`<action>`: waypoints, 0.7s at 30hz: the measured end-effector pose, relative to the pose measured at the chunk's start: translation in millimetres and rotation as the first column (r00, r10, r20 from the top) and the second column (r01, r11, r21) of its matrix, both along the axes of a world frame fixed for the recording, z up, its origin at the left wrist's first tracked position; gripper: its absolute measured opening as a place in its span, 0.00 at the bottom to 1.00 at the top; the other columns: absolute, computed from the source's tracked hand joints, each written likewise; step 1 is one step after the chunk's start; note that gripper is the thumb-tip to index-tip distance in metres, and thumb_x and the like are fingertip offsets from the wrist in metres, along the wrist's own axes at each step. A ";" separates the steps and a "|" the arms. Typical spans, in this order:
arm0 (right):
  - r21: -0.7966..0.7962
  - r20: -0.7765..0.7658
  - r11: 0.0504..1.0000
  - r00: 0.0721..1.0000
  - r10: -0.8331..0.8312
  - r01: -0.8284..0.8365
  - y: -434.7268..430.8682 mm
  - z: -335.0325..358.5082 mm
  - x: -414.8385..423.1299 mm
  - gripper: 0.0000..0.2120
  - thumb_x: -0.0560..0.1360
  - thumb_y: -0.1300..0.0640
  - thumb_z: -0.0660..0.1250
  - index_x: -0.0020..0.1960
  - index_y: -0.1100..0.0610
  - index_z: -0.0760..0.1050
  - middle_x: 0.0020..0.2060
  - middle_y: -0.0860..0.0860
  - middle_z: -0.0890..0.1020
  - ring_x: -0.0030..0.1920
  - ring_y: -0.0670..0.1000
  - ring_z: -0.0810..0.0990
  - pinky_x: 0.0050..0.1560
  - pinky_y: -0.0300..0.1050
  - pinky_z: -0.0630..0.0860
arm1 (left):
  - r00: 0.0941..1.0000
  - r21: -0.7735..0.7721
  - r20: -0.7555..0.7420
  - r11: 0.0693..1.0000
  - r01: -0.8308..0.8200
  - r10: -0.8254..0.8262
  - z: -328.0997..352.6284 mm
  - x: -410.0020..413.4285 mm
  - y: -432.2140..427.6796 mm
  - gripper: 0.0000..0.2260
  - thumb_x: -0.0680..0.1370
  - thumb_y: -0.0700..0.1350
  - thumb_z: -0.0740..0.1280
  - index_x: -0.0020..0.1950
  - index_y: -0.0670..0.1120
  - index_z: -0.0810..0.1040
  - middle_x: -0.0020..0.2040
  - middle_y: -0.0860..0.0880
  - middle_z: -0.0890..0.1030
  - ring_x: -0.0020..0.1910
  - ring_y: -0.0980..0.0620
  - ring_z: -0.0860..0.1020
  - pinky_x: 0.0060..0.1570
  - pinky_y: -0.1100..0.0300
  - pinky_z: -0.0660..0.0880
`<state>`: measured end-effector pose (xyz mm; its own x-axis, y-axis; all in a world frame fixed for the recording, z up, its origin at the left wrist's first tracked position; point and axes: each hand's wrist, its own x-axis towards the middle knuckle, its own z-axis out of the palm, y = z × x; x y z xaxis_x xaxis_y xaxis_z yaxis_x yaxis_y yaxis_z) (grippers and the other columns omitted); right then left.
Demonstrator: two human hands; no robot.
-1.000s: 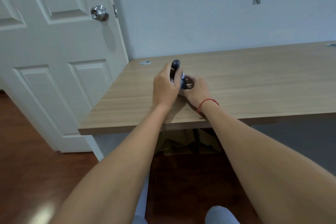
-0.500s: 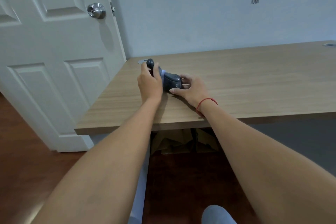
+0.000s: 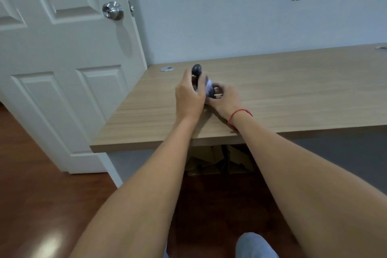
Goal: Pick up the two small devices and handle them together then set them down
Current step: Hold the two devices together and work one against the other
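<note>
My left hand (image 3: 189, 95) is closed around a dark, rounded small device (image 3: 196, 70) that stands upright, its top poking out above my fingers. My right hand (image 3: 225, 98), with a red string on its wrist, grips a second small device (image 3: 210, 90) that shows a pale face and a dark edge. The two devices are pressed together between my hands, just above the wooden desk (image 3: 282, 90). Most of both devices is hidden by my fingers.
A white panelled door (image 3: 62, 69) with a metal knob (image 3: 112, 10) stands to the left of the desk. A round cable grommet (image 3: 167, 68) sits at the desk's back left corner. Cardboard lies under the desk on the wooden floor.
My left hand has moved back to the right with the dark device, which now stands against the one in my right hand. Half a second ago the two devices were further apart.
</note>
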<state>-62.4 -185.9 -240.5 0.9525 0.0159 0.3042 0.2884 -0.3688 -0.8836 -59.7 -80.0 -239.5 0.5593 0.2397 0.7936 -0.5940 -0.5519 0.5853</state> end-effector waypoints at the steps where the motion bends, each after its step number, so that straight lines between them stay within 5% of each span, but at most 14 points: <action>1: 0.004 -0.002 1.000 1.000 -0.003 0.003 0.5 -0.5 -1.0 0.21 0.70 0.57 0.75 0.61 0.58 0.77 0.49 0.50 0.81 0.48 0.48 0.80 0.44 0.35 0.78 | 0.998 -0.062 -0.032 0.997 -0.053 0.051 1.1 2.2 0.3 0.07 0.78 0.46 0.65 0.42 0.47 0.71 0.33 0.56 0.74 0.32 0.61 0.74 0.33 0.68 0.71; 3: 0.024 -0.002 1.000 1.000 -0.015 0.015 -0.2 -1.8 -0.7 0.22 0.71 0.58 0.75 0.63 0.58 0.75 0.49 0.49 0.81 0.51 0.49 0.81 0.42 0.31 0.74 | 0.998 -0.043 -0.047 0.998 -0.040 0.038 0.0 4.5 -0.6 0.07 0.78 0.46 0.66 0.43 0.45 0.73 0.34 0.54 0.75 0.32 0.59 0.74 0.34 0.65 0.73; 6: 0.067 -0.024 0.998 1.000 -0.005 0.007 -2.3 -2.4 0.5 0.24 0.74 0.63 0.70 0.68 0.55 0.72 0.56 0.57 0.82 0.57 0.55 0.81 0.53 0.45 0.79 | 0.998 0.134 -0.023 0.989 0.056 -0.054 -3.7 2.2 -5.6 0.06 0.78 0.47 0.66 0.44 0.46 0.73 0.35 0.53 0.77 0.33 0.57 0.76 0.33 0.64 0.74; 10: 0.061 -0.003 0.998 1.000 0.009 -0.008 -2.1 -3.2 1.5 0.24 0.71 0.60 0.74 0.66 0.55 0.75 0.55 0.56 0.83 0.54 0.54 0.83 0.56 0.48 0.80 | 0.992 -0.066 -0.096 0.994 -0.091 0.085 0.8 11.3 0.8 0.08 0.78 0.47 0.66 0.45 0.42 0.75 0.37 0.46 0.82 0.37 0.48 0.80 0.39 0.52 0.77; 15: 0.026 -0.070 0.999 0.997 0.028 -0.026 -5.1 -4.2 4.8 0.22 0.68 0.66 0.75 0.60 0.58 0.77 0.51 0.55 0.84 0.53 0.55 0.83 0.54 0.50 0.81 | 0.997 0.122 -0.026 0.990 0.074 -0.071 -3.1 2.2 -4.0 0.09 0.77 0.47 0.67 0.43 0.42 0.74 0.36 0.50 0.80 0.36 0.51 0.81 0.36 0.53 0.79; 21: -0.051 -0.081 0.998 0.996 -0.030 0.025 -4.2 -4.2 6.3 0.35 0.64 0.59 0.80 0.68 0.58 0.72 0.59 0.55 0.80 0.59 0.55 0.80 0.63 0.51 0.76 | 0.988 -0.018 -0.083 0.991 -0.131 0.129 -1.4 11.5 5.4 0.08 0.77 0.47 0.67 0.42 0.42 0.75 0.35 0.47 0.81 0.36 0.46 0.79 0.35 0.58 0.73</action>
<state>-56.1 -190.1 -244.7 0.9745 0.0025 0.2245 0.2048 -0.4197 -0.8842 -48.2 -74.6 -240.9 0.5849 0.3320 0.7401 -0.4680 -0.6071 0.6422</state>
